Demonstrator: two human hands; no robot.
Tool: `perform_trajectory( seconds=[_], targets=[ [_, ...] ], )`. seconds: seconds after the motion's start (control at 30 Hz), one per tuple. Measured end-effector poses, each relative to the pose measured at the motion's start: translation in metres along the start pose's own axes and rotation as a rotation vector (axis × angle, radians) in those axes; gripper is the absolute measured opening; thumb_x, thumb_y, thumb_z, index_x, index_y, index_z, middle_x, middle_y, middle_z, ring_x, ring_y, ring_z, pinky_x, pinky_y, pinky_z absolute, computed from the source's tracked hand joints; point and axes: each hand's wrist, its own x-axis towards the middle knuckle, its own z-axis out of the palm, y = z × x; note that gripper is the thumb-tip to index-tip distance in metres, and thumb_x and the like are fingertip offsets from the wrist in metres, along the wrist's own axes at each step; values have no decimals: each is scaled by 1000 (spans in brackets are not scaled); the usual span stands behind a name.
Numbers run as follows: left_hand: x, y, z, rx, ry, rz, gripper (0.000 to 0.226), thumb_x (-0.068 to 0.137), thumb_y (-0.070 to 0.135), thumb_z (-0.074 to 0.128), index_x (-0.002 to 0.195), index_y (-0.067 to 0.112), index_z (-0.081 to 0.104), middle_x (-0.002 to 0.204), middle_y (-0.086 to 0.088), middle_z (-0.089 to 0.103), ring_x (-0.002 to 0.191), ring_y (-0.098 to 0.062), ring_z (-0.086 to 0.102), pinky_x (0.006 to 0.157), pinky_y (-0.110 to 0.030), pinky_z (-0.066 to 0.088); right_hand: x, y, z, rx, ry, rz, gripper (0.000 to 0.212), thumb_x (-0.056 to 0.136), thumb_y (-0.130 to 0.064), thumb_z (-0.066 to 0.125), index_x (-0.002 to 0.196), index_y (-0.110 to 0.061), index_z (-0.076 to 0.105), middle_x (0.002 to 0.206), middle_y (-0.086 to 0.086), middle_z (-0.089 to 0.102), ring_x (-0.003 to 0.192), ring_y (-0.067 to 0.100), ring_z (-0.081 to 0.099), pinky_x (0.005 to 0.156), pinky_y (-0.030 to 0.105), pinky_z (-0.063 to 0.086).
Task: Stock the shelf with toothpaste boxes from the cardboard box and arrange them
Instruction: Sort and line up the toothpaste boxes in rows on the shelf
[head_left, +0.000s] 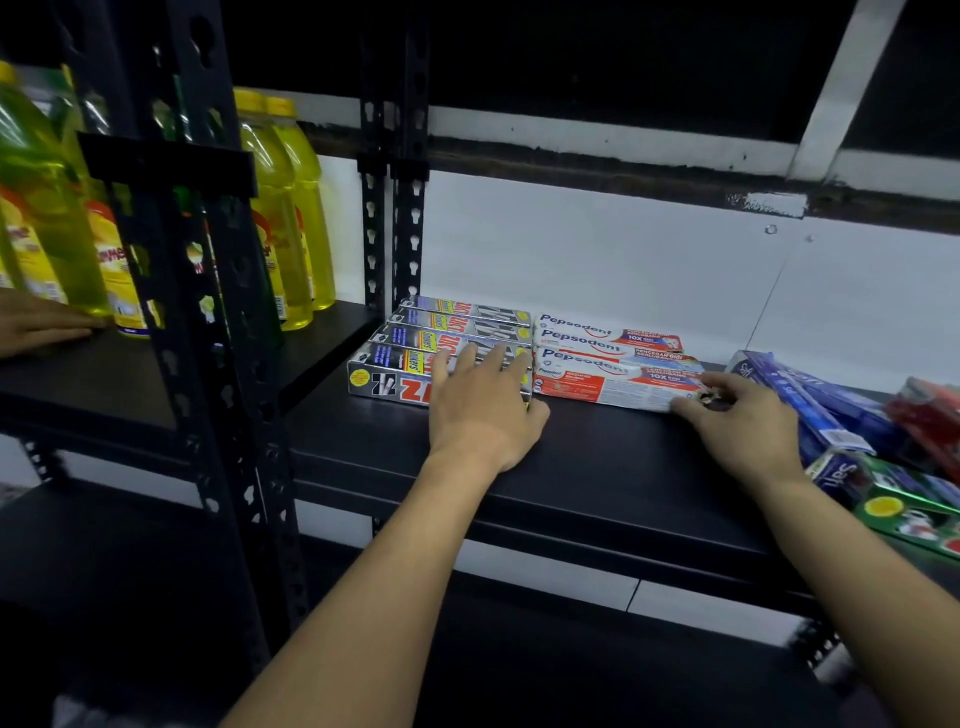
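Black steel shelf (597, 467) fills the middle of the view, with a white back wall (571, 249) at twelve o'clock. Yellow dish-soap bottles (291, 208) stand in the neighbouring bay at ten o'clock.

Grey Zact boxes (441, 332) lie in a tight front-to-back row at centre. Pepsodent boxes (597, 343) form a matching row touching their three-o'clock side. Loose blue and green boxes (831, 405) are heaped at three to four o'clock, seemingly waiting to be sorted.

The left hand (483, 400) lies flat, fingers straight, on the nearest Zact boxes, likely steadying that row. The right hand (743, 421) curls its fingers round the three-o'clock end of the front Pepsodent box (597, 387), probably to square it with its row. The cardboard box is out of view.
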Motion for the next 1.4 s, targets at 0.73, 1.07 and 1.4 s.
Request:
perform_trajectory(
  seconds=[0.73, 1.07, 1.4],
  targets=[
    [-11, 24, -11, 84, 116, 165, 56, 94, 63, 35, 137, 32, 51, 144, 12, 51, 137, -17, 37, 112, -49, 16, -59, 4, -80, -230, 27, -387, 38, 83, -28, 70, 119, -20, 66, 125, 1, 60, 116, 23, 52, 95, 31, 43],
    [-7, 150, -3, -158, 31, 349, 67, 91, 69, 28, 147, 34, 39, 158, 12, 31, 145, -13, 23, 114, -41, 13, -72, 49, -172, -395, 357, -340, 35, 82, -27, 66, 115, -15, 67, 118, 4, 62, 108, 32, 52, 94, 45, 44],
    [-20, 212, 18, -519, -245, 486, 53, 100, 57, 34, 151, 47, 24, 161, 21, 15, 130, -15, 49, 118, -35, 23, -96, 96, -177, -209, 362, -125, 51, 85, -36, 70, 131, -18, 60, 130, 3, 56, 114, 24, 58, 89, 38, 50]
  ],
)
